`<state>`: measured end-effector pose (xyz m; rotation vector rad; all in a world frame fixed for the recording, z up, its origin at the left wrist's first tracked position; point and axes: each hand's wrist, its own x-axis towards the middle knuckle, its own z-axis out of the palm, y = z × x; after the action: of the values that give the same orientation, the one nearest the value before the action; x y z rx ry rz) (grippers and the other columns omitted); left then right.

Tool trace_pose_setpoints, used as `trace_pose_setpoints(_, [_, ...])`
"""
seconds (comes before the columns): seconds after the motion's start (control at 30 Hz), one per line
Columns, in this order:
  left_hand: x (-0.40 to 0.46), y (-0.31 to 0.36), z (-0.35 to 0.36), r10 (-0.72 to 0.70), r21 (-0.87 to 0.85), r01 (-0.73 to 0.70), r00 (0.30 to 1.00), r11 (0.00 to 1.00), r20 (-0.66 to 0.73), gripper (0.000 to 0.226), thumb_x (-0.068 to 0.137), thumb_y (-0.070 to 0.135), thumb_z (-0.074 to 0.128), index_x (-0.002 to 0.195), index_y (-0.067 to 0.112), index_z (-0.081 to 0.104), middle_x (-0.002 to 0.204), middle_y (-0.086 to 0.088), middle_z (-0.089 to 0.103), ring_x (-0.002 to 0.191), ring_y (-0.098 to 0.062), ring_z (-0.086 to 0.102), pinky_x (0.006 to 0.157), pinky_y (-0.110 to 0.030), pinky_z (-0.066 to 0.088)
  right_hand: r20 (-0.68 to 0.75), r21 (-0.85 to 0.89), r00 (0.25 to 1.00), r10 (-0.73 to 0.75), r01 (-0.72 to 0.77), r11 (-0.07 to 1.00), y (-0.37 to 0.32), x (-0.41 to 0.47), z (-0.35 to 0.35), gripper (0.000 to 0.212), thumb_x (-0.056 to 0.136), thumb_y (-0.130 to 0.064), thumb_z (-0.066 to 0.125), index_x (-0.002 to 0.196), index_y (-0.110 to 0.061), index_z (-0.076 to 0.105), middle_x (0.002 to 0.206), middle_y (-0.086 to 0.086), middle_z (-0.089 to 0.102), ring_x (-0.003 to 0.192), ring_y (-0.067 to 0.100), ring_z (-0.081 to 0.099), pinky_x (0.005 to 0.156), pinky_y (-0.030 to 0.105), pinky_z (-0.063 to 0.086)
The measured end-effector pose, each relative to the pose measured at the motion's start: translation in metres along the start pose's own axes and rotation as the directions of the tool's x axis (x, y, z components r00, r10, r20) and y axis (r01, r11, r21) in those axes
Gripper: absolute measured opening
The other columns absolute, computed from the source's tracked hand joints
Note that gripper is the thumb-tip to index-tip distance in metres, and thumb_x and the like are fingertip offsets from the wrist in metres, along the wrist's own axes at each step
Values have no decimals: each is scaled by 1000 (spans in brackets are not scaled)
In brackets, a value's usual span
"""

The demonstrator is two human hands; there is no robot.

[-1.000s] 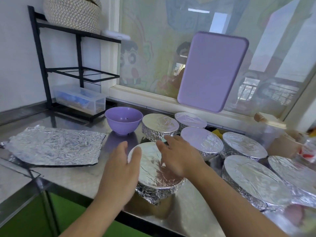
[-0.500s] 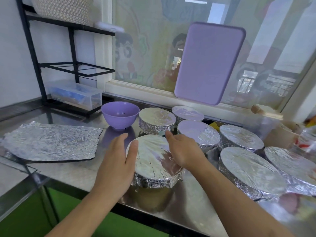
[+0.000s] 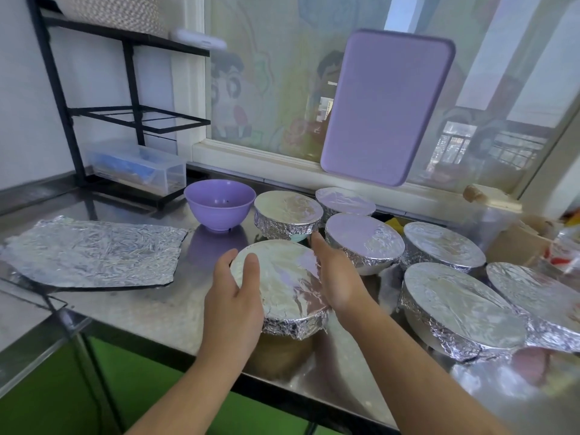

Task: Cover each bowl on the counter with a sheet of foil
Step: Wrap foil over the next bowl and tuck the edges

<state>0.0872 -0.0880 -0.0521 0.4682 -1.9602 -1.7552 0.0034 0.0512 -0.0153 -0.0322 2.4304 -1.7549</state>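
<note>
- The foil-covered bowl (image 3: 282,287) in hand sits near the front edge of the steel counter (image 3: 150,312), its foil top stretched flat and the skirt crimped down around the rim.
- The left hand (image 3: 233,296) cups the bowl's left side, thumb lying on the foil top and fingers curled against the rim; the right hand (image 3: 334,277) lies along the right side with fingers nearly straight, pressing the foil inward.
- Judged from this, the step is the last smoothing of this bowl's wrap.
- The purple bowl (image 3: 219,204) stands uncovered just behind and to the left, and a flat foil sheet (image 3: 91,252) lies well apart on the left of the counter; these look like the remaining pair.
- Six other covered bowls (image 3: 364,243) crowd behind and to the right, some touching or nearly so.
- Risks from here: squeezing too hard could tear the thin foil at the rim or dent the taut top.
- The bowl stands close to the counter's edge, so a sideways push from one hand alone might slide it off.
- Reaching over for the purple bowl, a sleeve or wrist could brush the neighbouring wraps and loosen them.
- The loose sheet is already creased; lifting it by one corner may rip it.
- A purple board (image 3: 386,108) leans against the window behind, clear of the work.
</note>
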Motion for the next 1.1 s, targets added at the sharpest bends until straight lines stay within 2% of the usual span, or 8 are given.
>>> trace_pose_setpoints(0.2, [13, -3, -3, -25, 16, 24, 997, 1000, 67, 45, 105, 59, 47, 143, 36, 52, 128, 11, 63, 118, -16, 60, 97, -35, 45, -8, 29, 999, 31, -31, 999, -4, -10, -6, 70, 101, -62, 40, 126, -2, 64, 128, 18, 67, 122, 29, 63, 101, 50, 53])
trace_pose_setpoints(0.37, [17, 1, -13, 74, 113, -75, 997, 991, 20, 52, 107, 54, 42, 146, 22, 51, 144, 11, 57, 132, -9, 51, 104, -31, 37, -5, 19, 1000, -9, 9, 1000, -1, 2, -15, 87, 84, -82, 41, 110, -3, 68, 106, 18, 76, 111, 41, 68, 107, 59, 48])
trace_pose_setpoints(0.5, [-11, 3, -3, 154, 148, -158, 987, 976, 39, 71, 104, 56, 43, 162, 17, 29, 161, 4, 37, 146, -11, 35, 116, -30, 31, 148, 270, 989, 17, -57, 961, 3, -2, -19, 45, 111, -46, 44, 108, -14, 76, 98, 1, 82, 89, 12, 79, 84, 30, 60])
trace_pose_setpoints(0.63, [-14, 1, 6, 166, 136, -170, 985, 976, 42, 79, 103, 57, 44, 166, 17, 19, 168, 3, 28, 152, -11, 27, 120, -27, 25, 188, 413, 982, -9, -71, 908, 11, -4, -16, 44, 112, -41, 41, 102, -15, 75, 93, 0, 82, 82, 10, 79, 68, 21, 61])
trace_pose_setpoints(0.83, [1, -1, -2, 105, 79, -111, 991, 991, 84, 64, 103, 56, 47, 158, 25, 33, 140, 15, 46, 132, -10, 46, 101, -25, 32, 157, 406, 986, -50, -18, 914, 2, -21, -13, 37, 114, -32, 40, 92, -20, 68, 65, -18, 74, 58, -9, 69, 54, 11, 51])
trace_pose_setpoints(0.9, [5, -2, -6, 104, 85, -112, 990, 990, 91, 61, 104, 56, 46, 157, 27, 35, 140, 16, 48, 127, -9, 50, 99, -27, 34, 115, 315, 991, -72, 32, 949, 15, -9, -17, 43, 111, -42, 43, 85, -21, 70, 71, -19, 76, 67, -7, 71, 71, 15, 55])
trace_pose_setpoints(0.97, [8, -5, -11, 129, 108, -135, 990, 985, 54, 62, 105, 54, 46, 157, 23, 34, 149, 13, 50, 136, -10, 50, 102, -26, 35, 68, 167, 995, -73, 61, 984, 15, -1, -16, 57, 97, -63, 43, 84, -14, 71, 84, -11, 78, 88, 12, 74, 100, 41, 54])
trace_pose_setpoints(1.1, [-5, -3, -10, 182, 172, -193, 980, 966, 78, 85, 96, 69, 48, 162, 20, 25, 162, 5, 37, 148, -12, 36, 121, -36, 33, 11, 14, 990, -139, 139, 990, 8, 8, -15, 59, 89, -69, 45, 103, -17, 69, 109, 5, 75, 113, 32, 67, 108, 55, 47])
